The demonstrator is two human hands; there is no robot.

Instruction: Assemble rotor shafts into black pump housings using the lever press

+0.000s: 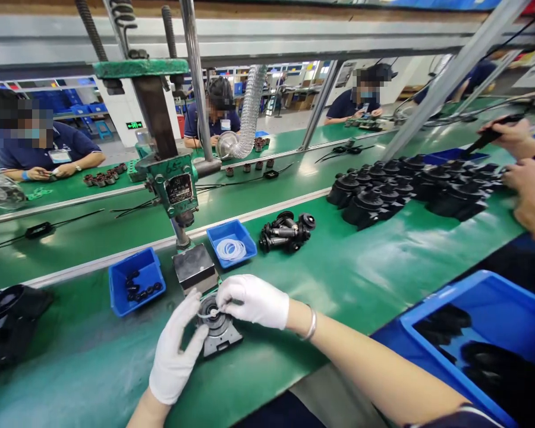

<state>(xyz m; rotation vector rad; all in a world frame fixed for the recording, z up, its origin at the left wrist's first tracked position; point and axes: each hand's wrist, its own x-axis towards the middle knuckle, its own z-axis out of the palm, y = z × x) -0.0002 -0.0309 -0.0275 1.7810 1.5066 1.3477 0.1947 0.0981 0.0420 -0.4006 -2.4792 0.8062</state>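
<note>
A black plastic housing (223,340) with a round ringed top lies on the green bench in front of me, under both white-gloved hands. My left hand (173,351) spans its left side, fingers at the upper rim and thumb at the lower left, gripping it. My right hand (254,302) comes over from the right, with thumb and forefinger pinched at the centre of the housing. Between those fingertips is a thin white ring (205,316), partly hidden, lying across the round top. Just behind the housing stands a metal block (195,266) at the base of a green press (176,184).
Blue trays hold white rings (232,249) and small black parts (136,288). Black-and-metal rotors (288,232) lie behind my right hand. Rows of black housings (374,190) stand at right, near a co-worker's hands (532,190). A blue bin (477,291) is at lower right; a dark part (11,321) lies left.
</note>
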